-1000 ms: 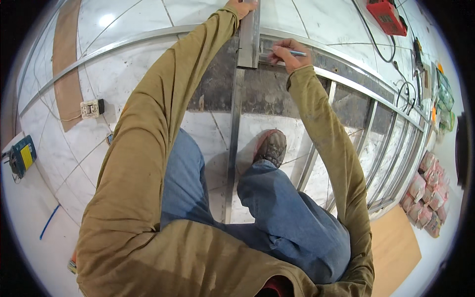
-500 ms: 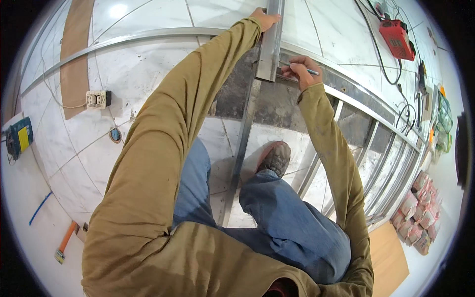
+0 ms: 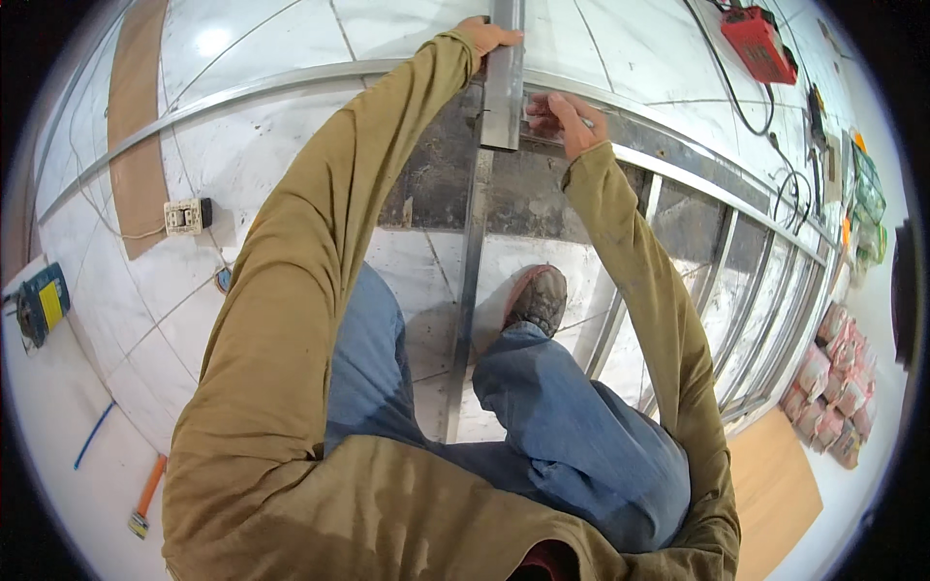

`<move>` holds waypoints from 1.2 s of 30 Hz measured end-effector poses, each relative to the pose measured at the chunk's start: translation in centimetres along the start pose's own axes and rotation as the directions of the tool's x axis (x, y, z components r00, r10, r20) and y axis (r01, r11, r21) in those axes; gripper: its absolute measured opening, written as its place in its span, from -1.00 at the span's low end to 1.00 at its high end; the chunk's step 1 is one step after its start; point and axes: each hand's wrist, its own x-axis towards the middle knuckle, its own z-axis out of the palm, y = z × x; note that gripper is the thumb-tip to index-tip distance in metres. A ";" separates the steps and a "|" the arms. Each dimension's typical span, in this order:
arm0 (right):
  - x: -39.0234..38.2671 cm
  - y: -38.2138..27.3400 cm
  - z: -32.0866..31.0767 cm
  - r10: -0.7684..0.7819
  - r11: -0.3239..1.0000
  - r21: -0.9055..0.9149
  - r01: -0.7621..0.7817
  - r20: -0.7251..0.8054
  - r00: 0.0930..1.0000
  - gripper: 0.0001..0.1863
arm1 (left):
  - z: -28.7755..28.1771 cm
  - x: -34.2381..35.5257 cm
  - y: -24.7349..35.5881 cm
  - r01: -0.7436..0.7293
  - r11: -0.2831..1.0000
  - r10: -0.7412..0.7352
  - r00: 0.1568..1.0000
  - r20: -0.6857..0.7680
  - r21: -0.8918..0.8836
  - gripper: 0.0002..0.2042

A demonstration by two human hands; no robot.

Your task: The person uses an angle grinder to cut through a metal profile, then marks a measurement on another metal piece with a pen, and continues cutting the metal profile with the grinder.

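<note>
Upper centre, the left hand [image 3: 491, 37] grips a metal tube [image 3: 502, 92] across a rail [image 3: 320, 75] while the right hand [image 3: 573, 124] holds a pen [image 3: 587, 123] beside it, seemingly marking; the next stroke needs the tube steady.

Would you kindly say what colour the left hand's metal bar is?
The metal bar is silver-grey; head view.

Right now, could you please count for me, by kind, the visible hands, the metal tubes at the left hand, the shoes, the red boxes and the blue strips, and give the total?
Hands: 2, left hand and right hand
Tube at the left hand: 1
Shoe: 1
Red box: 1
Blue strip: 1
Total: 6
</note>
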 end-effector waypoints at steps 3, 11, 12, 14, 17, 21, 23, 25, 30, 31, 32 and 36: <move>-0.2 0.0 -0.4 0.008 0.999 0.038 -0.005 -0.061 0.998 -0.67 | 0.3 -0.5 1.5 0.069 0.991 -0.058 0.994 0.095 -0.111 -0.54; 0.3 1.5 -1.7 -0.097 0.995 0.003 0.097 -0.002 0.995 -0.79 | 1.3 -2.4 3.8 0.122 0.972 -0.095 0.986 0.140 -0.199 -0.63; 0.4 1.5 -1.7 -0.094 0.995 0.025 0.093 0.015 0.995 -0.80 | 1.2 -2.3 3.8 0.096 0.974 -0.065 0.986 0.153 -0.206 -0.62; 0.5 1.6 -1.7 -0.105 0.994 0.043 0.104 0.031 0.994 -0.81 | 1.4 -2.1 3.5 0.046 0.980 -0.025 0.994 0.108 -0.193 -0.58; 0.5 1.7 -1.3 -0.102 0.995 0.011 0.102 0.032 0.994 -0.80 | 1.2 -1.7 3.1 0.029 0.978 -0.012 0.996 0.086 -0.207 -0.58; 0.6 1.9 -1.8 -0.104 0.994 -0.020 0.106 0.066 0.992 -0.79 | 1.5 -1.4 2.9 0.035 0.974 -0.002 0.990 0.144 -0.225 -0.60; 0.7 1.9 -2.0 -0.117 0.992 -0.035 0.120 0.075 0.990 -0.79 | 1.7 -1.5 2.7 0.059 0.973 -0.031 0.991 0.130 -0.222 -0.61; 0.8 1.8 -1.5 -0.114 0.991 -0.060 0.120 0.087 0.990 -0.81 | 0.9 -1.3 2.6 0.032 0.973 0.002 0.989 0.149 -0.229 -0.61; 0.6 1.4 -1.4 -0.082 0.992 -0.089 0.090 0.090 0.993 -0.84 | 1.1 -1.3 2.6 -0.005 0.974 0.034 0.992 0.120 -0.228 -0.59; 0.5 1.5 -1.4 -0.074 0.993 -0.085 0.081 0.076 0.994 -0.84 | 1.3 -1.5 2.6 -0.003 0.973 0.032 0.992 0.122 -0.232 -0.57; 0.3 1.4 -1.3 -0.069 0.994 -0.079 0.074 0.063 0.996 -0.84 | 1.4 -1.6 2.8 -0.003 0.972 0.033 0.992 0.123 -0.236 -0.55; 0.4 1.6 -2.1 -0.062 0.991 -0.112 0.069 0.059 0.996 -0.84 | 2.3 -2.1 3.3 0.017 0.982 -0.002 0.997 0.079 -0.187 -0.51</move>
